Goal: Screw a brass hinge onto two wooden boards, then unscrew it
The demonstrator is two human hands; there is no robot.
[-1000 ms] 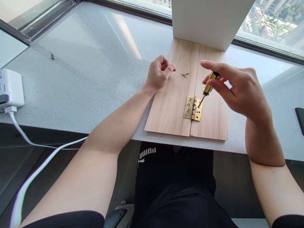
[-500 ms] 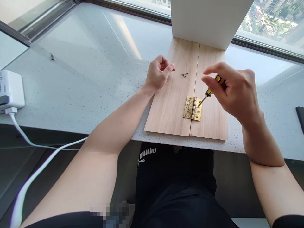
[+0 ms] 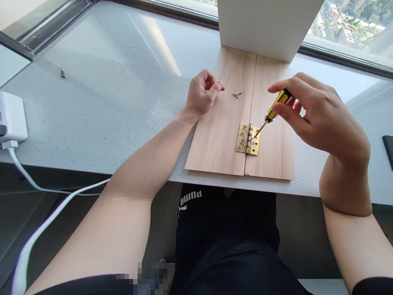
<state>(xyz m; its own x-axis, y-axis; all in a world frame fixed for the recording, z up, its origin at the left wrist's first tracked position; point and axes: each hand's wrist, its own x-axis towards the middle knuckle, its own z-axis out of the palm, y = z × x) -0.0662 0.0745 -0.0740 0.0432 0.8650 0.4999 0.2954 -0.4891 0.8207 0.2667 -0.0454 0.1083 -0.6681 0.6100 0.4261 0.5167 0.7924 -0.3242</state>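
A brass-coloured hinge [image 3: 242,138] lies spread across the seam between two light wooden boards [image 3: 211,139]. My right hand [image 3: 319,108] grips the yellow-and-black handle of a screwdriver [image 3: 278,102], thumb on one side and fingers on the other. The screwdriver leans to the right, its tip at the hinge's right leaf, close to the knuckle. Curled at the left board's edge is my left hand [image 3: 204,91], thumb pressed to the fingers; whatever it may hold is hidden. A few small screws [image 3: 237,95] lie on the left board, beyond the hinge.
The boards rest on a speckled pale countertop [image 3: 123,102] by the windows. A white upright panel [image 3: 258,24] stands at their far end. A white plug adapter [image 3: 12,116] with a cable sits at left, a small object [image 3: 63,74] beyond it, a dark flat object [image 3: 388,149] at right.
My right wrist has swung to the right and the fingers have loosened, showing more of the screwdriver's handle. The tip stays at the hinge. My left hand keeps its place on the board.
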